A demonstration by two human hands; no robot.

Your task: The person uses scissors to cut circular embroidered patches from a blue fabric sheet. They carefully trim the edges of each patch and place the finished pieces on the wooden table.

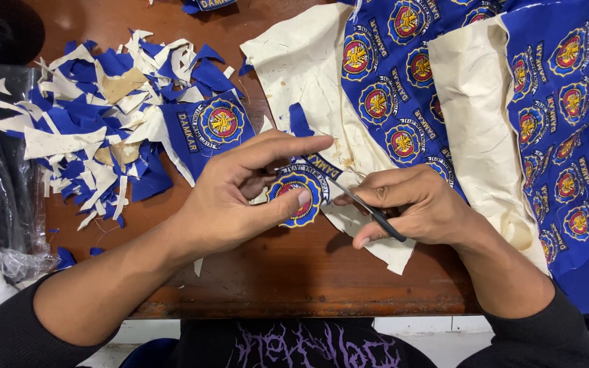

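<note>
While the left hand [240,197] pinches the round blue patch [299,197] at table centre, right hand [410,204] grips scissors [366,208]; patch looks light, floppy, best held at its edge.

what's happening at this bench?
A person is cutting out embroidered patches. The left hand pinches a round blue badge while the right hand works small scissors along its edge. A sheet of uncut badges lies to the right, a heap of blue and white offcuts to the left on the wooden table.
</note>
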